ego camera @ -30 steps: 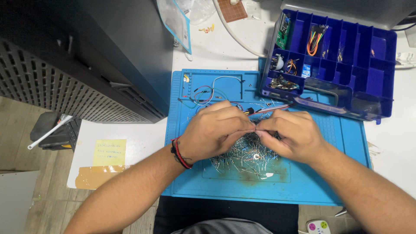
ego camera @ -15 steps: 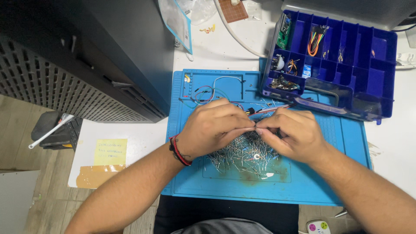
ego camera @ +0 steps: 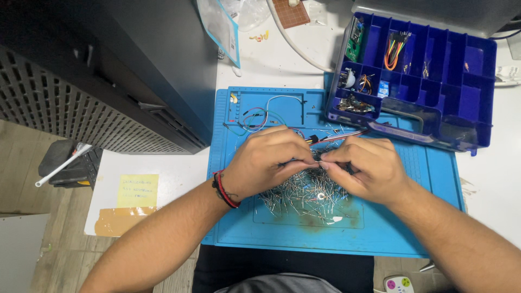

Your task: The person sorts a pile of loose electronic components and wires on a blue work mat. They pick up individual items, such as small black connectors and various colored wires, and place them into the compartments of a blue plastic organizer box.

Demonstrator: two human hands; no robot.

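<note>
Head view: left hand (ego camera: 268, 163) and right hand (ego camera: 362, 167) keep their fingertips pinched together on a thin component lead, barely shifted from a second ago, above the pile of leads (ego camera: 304, 195) at six o'clock on the blue mat (ego camera: 412, 228).

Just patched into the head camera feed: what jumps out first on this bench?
The two hands meet at the middle of the blue work mat: left hand and right hand pinch something small between their fingertips, too small to identify. Right beneath them lies a heap of thin metal-legged components. At upper right sits an open dark blue compartment box with jumper wires in one section.
</note>
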